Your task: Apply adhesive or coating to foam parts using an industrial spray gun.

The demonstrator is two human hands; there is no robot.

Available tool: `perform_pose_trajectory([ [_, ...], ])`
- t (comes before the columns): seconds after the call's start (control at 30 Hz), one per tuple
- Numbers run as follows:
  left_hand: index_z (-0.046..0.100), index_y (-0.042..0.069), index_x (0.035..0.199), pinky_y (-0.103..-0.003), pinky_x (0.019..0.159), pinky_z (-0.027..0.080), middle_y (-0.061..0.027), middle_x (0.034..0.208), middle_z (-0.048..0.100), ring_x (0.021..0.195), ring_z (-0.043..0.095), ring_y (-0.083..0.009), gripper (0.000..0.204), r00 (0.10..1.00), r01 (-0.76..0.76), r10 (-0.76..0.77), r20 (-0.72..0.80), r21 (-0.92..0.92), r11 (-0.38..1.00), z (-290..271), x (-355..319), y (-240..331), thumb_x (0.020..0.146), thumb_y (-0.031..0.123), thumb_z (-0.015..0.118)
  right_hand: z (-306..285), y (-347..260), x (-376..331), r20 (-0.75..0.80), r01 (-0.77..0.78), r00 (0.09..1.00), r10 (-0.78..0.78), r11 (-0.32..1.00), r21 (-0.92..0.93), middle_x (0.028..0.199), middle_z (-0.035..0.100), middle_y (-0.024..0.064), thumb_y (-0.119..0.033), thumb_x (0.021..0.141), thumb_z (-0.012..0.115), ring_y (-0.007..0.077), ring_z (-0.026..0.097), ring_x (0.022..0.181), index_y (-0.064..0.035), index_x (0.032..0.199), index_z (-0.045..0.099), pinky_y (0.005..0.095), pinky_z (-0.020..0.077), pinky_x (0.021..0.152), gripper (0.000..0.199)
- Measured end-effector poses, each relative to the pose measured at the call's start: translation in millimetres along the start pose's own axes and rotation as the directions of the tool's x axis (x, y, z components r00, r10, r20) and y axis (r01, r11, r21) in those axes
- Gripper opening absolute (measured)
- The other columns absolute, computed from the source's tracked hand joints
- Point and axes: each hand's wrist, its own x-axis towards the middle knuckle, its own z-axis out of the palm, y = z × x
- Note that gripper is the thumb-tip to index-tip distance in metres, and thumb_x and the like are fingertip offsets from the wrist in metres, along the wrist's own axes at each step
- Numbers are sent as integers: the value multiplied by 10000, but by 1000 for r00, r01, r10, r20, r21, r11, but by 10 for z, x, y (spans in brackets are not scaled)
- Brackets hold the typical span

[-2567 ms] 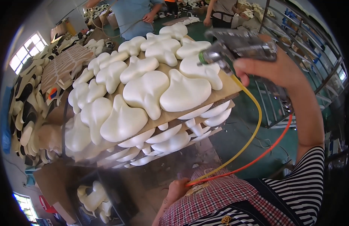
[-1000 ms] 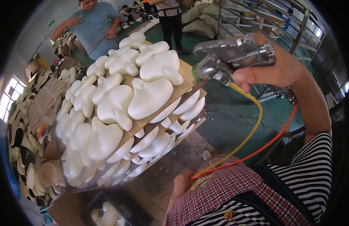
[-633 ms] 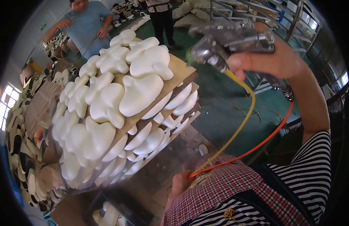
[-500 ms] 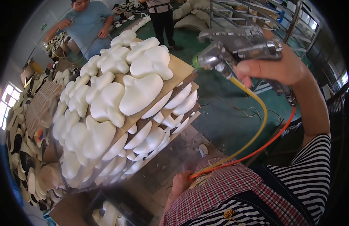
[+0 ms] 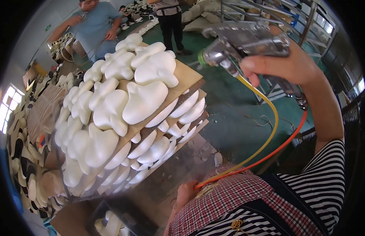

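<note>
Single head-worn fisheye view looks steeply down (edges bending), close over the stacked boards [image 5: 178,92].

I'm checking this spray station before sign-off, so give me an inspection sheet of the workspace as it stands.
Surface: brown boards stacked in tilted tiers, with a green floor below.
Job's things: white moulded foam pieces lie in rows on each tier; metal spray gun points at the top board's edge.
Clutter: scraps on the floor by the stack; more pieces heaped at left.
Grippers: right hand grips the spray gun; left hand is low near the stack, and what it holds cannot be told.
Cables: yellow hose and orange hose run from the gun to the person's front.
Surroundings: two other people stand beyond; metal racks at right.
</note>
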Motion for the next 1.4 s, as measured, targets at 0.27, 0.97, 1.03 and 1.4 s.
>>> perform_pose_trajectory([
  [0.27,673,122,918,-407,669,507,-141,809,652,755,633,-328,199,999,-21,19,-36,-58,998,44,582,264,764,248,664,-377,346,384,-45,67,997,-69,996,-57,634,607,44,-215,798,697,100,587,576,-1,856,621,233,474,567,234],
  [0.97,663,124,875,-417,627,503,-148,759,641,710,631,-329,183,1000,-18,18,13,-6,1000,298,1071,441,761,267,670,-792,901,454,37,43,998,-45,998,41,625,607,39,-189,813,653,99,588,551,-16,960,647,231,472,544,227],
  [1.03,662,127,880,-420,633,503,-148,757,640,715,630,-332,181,1000,-23,24,21,-16,1000,307,1049,428,763,264,667,-783,916,439,63,24,998,-26,999,24,630,608,37,-181,808,657,93,585,553,-16,989,641,229,471,543,245],
  [1.4,670,131,906,-420,647,501,-150,791,647,738,630,-333,188,999,24,-24,35,-3,1000,279,1070,500,766,255,658,-785,972,721,12,39,999,-40,996,83,655,611,43,-142,815,673,104,591,584,4,812,605,239,483,557,160],
])
